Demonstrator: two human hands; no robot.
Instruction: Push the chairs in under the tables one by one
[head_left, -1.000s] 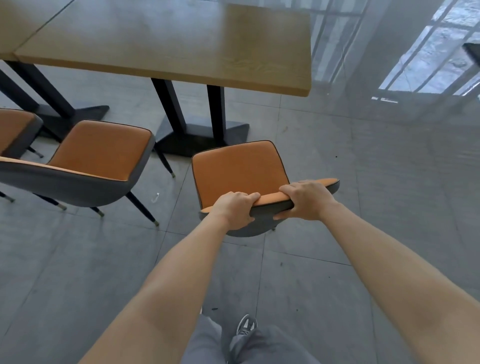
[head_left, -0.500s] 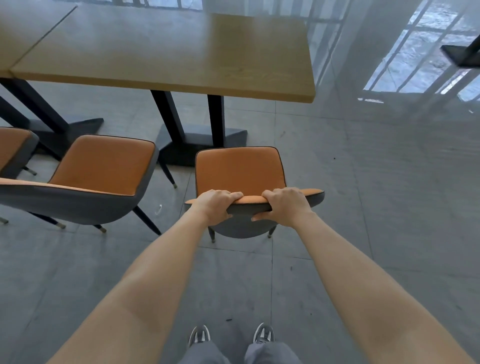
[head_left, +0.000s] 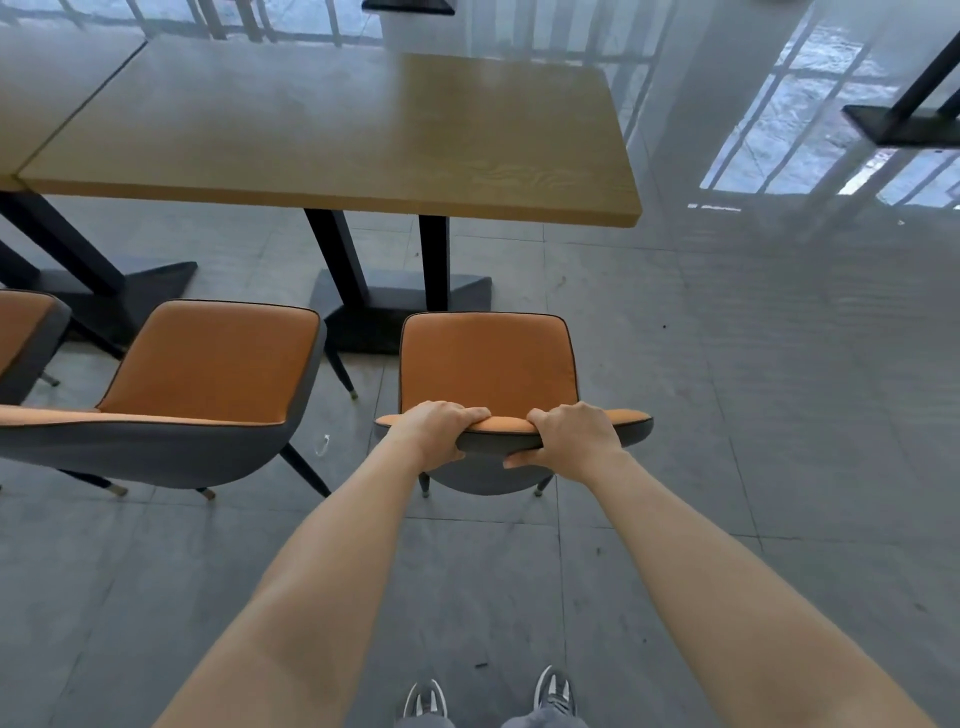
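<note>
Gripping the orange padded chair (head_left: 485, 364)'s curved backrest, 2 hands (head_left: 439, 428) (head_left: 574, 436) clamp shut.

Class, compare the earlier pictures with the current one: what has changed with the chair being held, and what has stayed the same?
The held chair has swung round from an angle to face the table squarely. The feet now stand side by side. Both hands kept their hold: the left hand and right hand still grip the top of the backrest. The seat is not yet under the tabletop. The neighbouring chair stayed where it was.
</note>
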